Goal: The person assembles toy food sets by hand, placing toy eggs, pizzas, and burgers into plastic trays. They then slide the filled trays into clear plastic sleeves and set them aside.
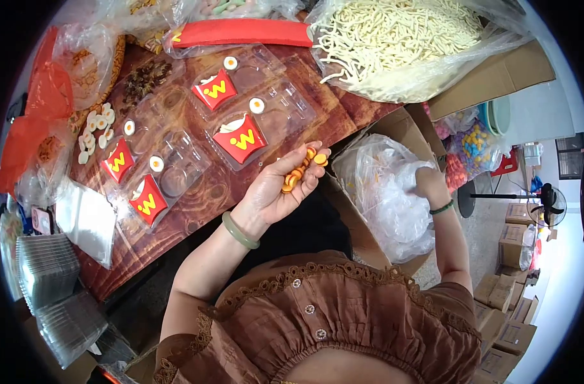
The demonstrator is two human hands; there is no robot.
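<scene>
My left hand (285, 185) is palm up over the table's edge, cupped around a stack of small orange round candies (303, 169). A green bangle sits on that wrist. My right hand (431, 185) reaches down into a clear plastic bag (385, 192) inside a cardboard box (359, 233), and its fingers are buried in the plastic. On the wooden table (196, 211) lie clear blister trays (266, 115), each with a red fries-box candy (242, 137) and a fried-egg candy (257, 105).
A big bag of pale noodle-shaped candy (394, 38) lies at the far right of the table. A long red piece (241, 32) lies at the back. Loose egg candies (95, 128), stacked empty trays (49, 269), bags of coloured sweets (474, 144) and cartons (516, 307) surround me.
</scene>
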